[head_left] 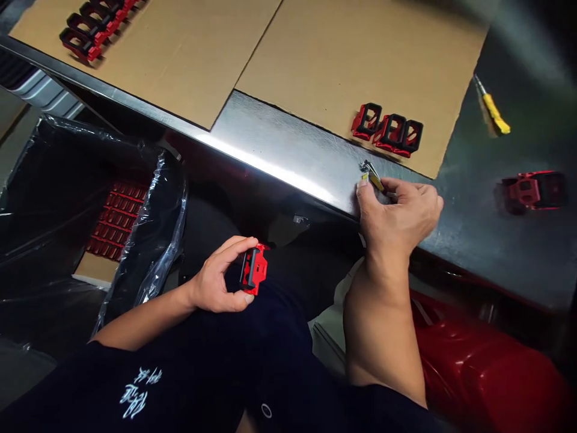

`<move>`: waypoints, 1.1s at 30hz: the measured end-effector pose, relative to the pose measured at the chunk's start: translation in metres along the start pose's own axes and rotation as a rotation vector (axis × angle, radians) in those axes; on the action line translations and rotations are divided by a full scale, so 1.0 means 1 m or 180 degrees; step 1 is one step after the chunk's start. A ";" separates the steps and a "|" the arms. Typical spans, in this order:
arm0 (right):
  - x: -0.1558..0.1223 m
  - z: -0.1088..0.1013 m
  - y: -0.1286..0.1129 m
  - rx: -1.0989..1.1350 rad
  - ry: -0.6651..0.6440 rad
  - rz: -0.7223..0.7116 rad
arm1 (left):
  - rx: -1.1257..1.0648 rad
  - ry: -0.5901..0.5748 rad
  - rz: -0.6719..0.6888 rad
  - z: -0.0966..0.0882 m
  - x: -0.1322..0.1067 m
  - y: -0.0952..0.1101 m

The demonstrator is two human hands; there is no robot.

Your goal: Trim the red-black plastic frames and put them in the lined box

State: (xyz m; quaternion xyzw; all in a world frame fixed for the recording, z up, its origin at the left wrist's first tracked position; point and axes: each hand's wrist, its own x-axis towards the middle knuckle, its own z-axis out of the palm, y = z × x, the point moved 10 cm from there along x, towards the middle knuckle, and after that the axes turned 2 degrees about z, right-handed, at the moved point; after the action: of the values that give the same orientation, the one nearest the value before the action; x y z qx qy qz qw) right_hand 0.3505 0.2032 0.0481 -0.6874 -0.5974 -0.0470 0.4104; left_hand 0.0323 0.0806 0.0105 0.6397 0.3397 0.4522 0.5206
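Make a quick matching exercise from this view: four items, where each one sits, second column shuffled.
Items:
1. Yellow-handled screwdriver
2. Three red-and-black plastic frames
3. Rows of red parts
4. Red-and-black plastic part

Places:
A. On the cardboard sheet, by its edge
B. Gripped in the left hand
C. On the bare steel tabletop
D. Inside the black plastic sheeting

Pairs: 1-C, 2-A, 3-D, 4-B
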 end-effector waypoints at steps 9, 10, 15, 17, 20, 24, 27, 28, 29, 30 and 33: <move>-0.077 -0.044 -0.096 0.1262 -0.1183 -0.0638 | 0.0585 0.0050 0.0790 0.002 0.016 0.030; -0.091 -0.046 -0.112 0.1457 -0.1451 -0.0770 | 0.0563 0.0006 0.0816 0.004 0.017 0.031; -0.131 -0.048 -0.157 0.1913 -0.2201 -0.1091 | 0.0477 -0.0256 0.0829 0.014 0.020 0.030; -0.132 -0.049 -0.159 0.1926 -0.2153 -0.1050 | 0.0454 -0.0312 0.0789 0.016 0.020 0.029; -0.130 -0.051 -0.160 0.1921 -0.2057 -0.1013 | 0.0414 -0.0329 0.0767 0.015 0.019 0.027; -0.127 -0.055 -0.162 0.1816 -0.1931 -0.1029 | 0.0379 -0.0233 0.0745 0.011 0.016 0.025; -0.126 -0.058 -0.164 0.1858 -0.1873 -0.1048 | 0.0371 -0.0147 0.0757 0.008 0.013 0.025; -0.126 -0.059 -0.166 0.1935 -0.1876 -0.1055 | 0.0372 -0.0137 0.0772 0.008 0.013 0.025; -0.126 -0.059 -0.168 0.2022 -0.1892 -0.1060 | 0.0376 -0.0137 0.0789 0.008 0.012 0.026; -0.126 -0.058 -0.169 0.2098 -0.1924 -0.1055 | 0.0384 -0.0149 0.0798 0.009 0.011 0.026; -0.129 -0.053 -0.174 0.2174 -0.2009 -0.1027 | 0.0411 -0.0210 0.0803 0.011 0.010 0.026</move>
State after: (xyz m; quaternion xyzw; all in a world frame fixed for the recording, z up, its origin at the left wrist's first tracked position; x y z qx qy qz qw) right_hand 0.1876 0.0602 0.0999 -0.3930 -0.7727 0.2992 0.3987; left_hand 0.0452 0.0799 0.0376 0.7240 0.2677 0.4700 0.4282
